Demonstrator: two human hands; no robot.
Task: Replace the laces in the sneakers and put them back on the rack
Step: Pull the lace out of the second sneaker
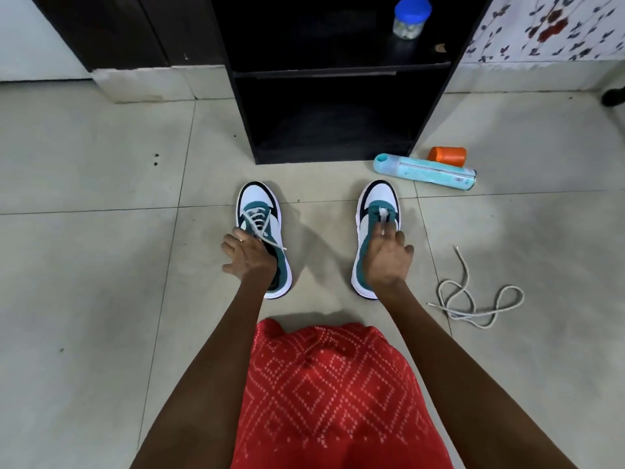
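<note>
Two teal-and-white sneakers stand toe-forward on the tiled floor in front of the black rack (338,72). The left sneaker (260,211) carries a white lace criss-crossed up its front. My left hand (245,258) grips it at the collar, fingers curled down its left side. The right sneaker (375,201) shows only a small white bit of lace near the toe end of its tongue. My right hand (385,262) lies over its rear half, fingers stretched forward onto the tongue; the fingertips are blurred. A loose pale lace (473,301) lies coiled on the floor to the right.
A light-blue bottle (426,170) lies on its side by the rack's right foot, with an orange cap (448,155) behind it. A blue-lidded jar (411,18) stands on the rack's shelf. My red patterned garment (331,384) fills the near centre.
</note>
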